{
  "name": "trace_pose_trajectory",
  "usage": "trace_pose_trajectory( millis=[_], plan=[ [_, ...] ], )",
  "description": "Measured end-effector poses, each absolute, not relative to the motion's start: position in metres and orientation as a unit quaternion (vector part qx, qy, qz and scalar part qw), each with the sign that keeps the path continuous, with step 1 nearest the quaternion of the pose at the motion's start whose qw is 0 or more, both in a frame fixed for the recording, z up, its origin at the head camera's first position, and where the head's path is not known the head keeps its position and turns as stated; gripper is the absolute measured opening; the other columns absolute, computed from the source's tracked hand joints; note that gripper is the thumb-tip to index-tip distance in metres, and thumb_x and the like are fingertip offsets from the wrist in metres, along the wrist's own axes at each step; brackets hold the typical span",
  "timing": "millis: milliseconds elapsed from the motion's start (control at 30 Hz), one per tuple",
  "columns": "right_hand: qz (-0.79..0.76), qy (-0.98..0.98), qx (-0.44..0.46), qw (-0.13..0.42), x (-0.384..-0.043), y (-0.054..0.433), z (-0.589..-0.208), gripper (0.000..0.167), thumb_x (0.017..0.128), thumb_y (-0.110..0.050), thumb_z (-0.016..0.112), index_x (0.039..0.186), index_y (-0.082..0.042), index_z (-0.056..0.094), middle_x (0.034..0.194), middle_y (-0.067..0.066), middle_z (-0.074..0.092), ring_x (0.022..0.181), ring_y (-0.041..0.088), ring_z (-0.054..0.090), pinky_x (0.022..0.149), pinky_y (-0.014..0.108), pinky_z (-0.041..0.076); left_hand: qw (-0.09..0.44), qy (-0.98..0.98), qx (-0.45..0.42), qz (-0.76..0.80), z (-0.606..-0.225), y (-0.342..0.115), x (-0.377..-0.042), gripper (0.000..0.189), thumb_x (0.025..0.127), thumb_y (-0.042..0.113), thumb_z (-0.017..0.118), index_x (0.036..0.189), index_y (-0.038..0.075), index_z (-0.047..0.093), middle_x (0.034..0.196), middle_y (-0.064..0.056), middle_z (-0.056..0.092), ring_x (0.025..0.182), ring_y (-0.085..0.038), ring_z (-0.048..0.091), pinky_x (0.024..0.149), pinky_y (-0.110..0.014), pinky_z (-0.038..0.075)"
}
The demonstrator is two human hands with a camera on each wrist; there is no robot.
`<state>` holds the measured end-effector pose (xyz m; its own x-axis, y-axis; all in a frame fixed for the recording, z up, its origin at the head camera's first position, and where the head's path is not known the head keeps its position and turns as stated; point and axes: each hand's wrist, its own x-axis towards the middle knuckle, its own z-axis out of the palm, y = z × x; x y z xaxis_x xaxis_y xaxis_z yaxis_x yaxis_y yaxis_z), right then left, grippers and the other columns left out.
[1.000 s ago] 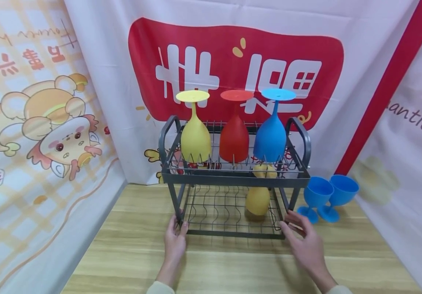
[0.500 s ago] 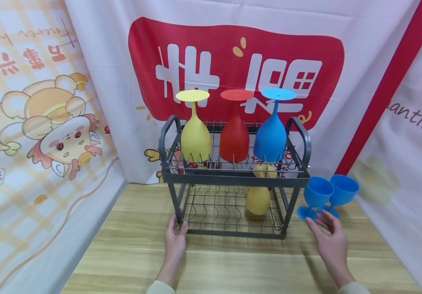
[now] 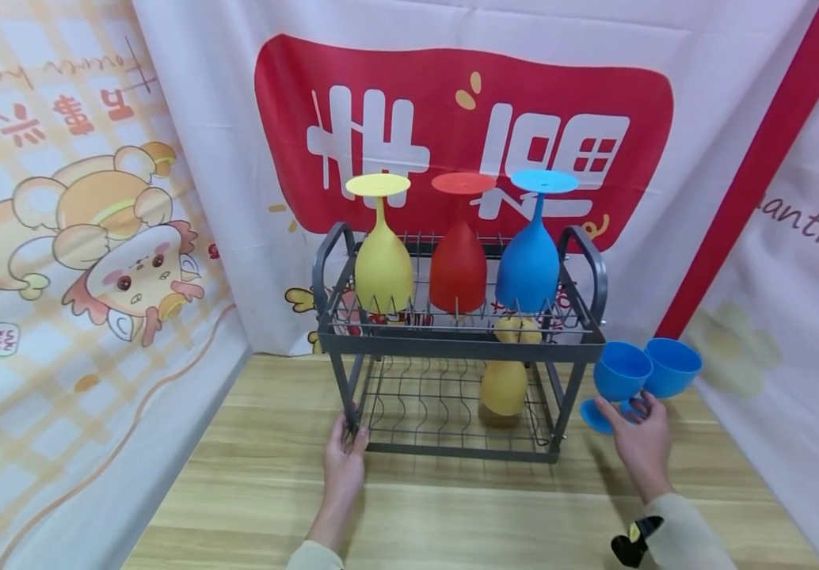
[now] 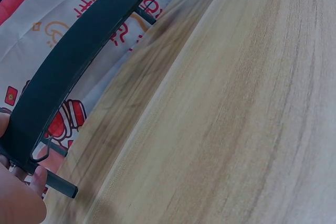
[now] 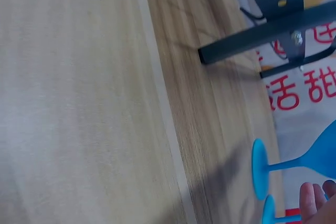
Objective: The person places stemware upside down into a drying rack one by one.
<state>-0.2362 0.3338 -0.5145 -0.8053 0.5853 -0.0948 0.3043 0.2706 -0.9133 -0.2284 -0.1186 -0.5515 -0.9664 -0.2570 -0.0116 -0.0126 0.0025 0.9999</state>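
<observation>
A black two-tier dish rack (image 3: 461,346) stands on the table. My left hand (image 3: 344,465) grips its lower front left corner, also visible at the rack's dark frame (image 4: 68,66) in the left wrist view. Upside down on the top tier are a yellow goblet (image 3: 383,273), a red goblet (image 3: 458,273) and a blue goblet (image 3: 527,273). Two upright blue goblets stand right of the rack, the nearer goblet (image 3: 622,372) beside the other goblet (image 3: 673,370). My right hand (image 3: 643,443) is at their stems, fingers apart; contact cannot be told.
A yellow goblet-like thing (image 3: 504,389) sits at the right of the lower tier, partly hidden by the upper one. The wooden table (image 3: 452,522) extends in front of the rack. Printed cloth (image 3: 213,158) hangs behind and at both sides.
My right hand has left the rack's lower right corner and moved right and away from me to the two blue goblets. My left hand stays on the rack.
</observation>
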Motion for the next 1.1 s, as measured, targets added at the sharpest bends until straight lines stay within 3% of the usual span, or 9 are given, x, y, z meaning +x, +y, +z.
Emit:
trace_pose_trajectory(
  millis=[567,833,1100],
  plan=[
    [0.558,-0.767,-0.294,0.115,-0.266,0.338,-0.519,0.117,0.094,-0.058,0.074,0.171,-0.012,0.000,0.177,0.024,0.012,0.160,0.051,0.024,0.127,0.069,0.026,0.092,-0.705,0.091,-0.697,-0.549,-0.118,-0.227,0.057,0.106,0.007,0.058,0.159,0.024,0.047,0.168,-0.018,0.041,0.155,-0.044,0.040,0.126,-0.064,0.033],
    [0.585,-0.745,-0.295,0.122,-0.273,0.339,-0.521,0.120,0.091,-0.063,0.074,0.171,-0.016,-0.002,0.179,0.020,0.008,0.163,0.048,0.017,0.128,0.070,0.021,0.089,-0.703,0.096,-0.699,-0.549,-0.118,-0.227,0.057,0.106,0.008,0.058,0.159,0.026,0.047,0.169,-0.018,0.040,0.150,-0.044,0.047,0.123,-0.062,0.039],
    [0.587,-0.745,-0.293,0.121,-0.275,0.342,-0.522,0.120,0.091,-0.063,0.073,0.171,-0.017,-0.003,0.179,0.020,0.007,0.163,0.049,0.016,0.128,0.071,0.020,0.095,-0.705,0.089,-0.697,-0.549,-0.115,-0.227,0.056,0.106,0.007,0.059,0.159,0.023,0.047,0.168,-0.017,0.042,0.154,-0.044,0.041,0.125,-0.062,0.035]
  ],
)
